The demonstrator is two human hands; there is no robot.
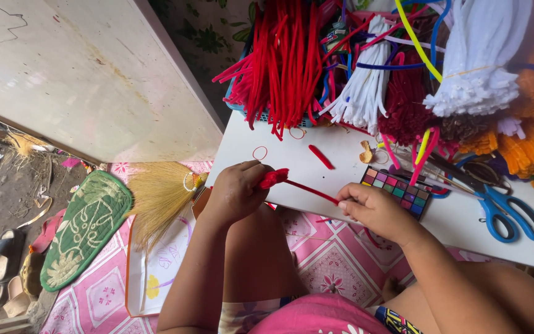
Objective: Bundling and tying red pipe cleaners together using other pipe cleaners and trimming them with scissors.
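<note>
Head view, looking down. The left hand (235, 192) is closed around the coiled, fuzzy end of a red chenille pipe cleaner (292, 181); the right hand (372, 207) pinches its straight far end between thumb and fingers. The stem spans both hands just above the near edge of the smooth white table (341, 154). A short red pipe-cleaner piece (321, 157) and a thin red wire ring (259, 153) lie on the tabletop nearby. Beside the right hand sits a flat rectangular palette of coloured squares (398, 189); blue-handled scissors (508, 210) lie further right. Bundled red stems (282, 62) and white stems (366, 80) overhang a blue basket, its body largely hidden. A straw broom (159, 195) rests below on the patterned floor; its handle is out of sight.
</note>
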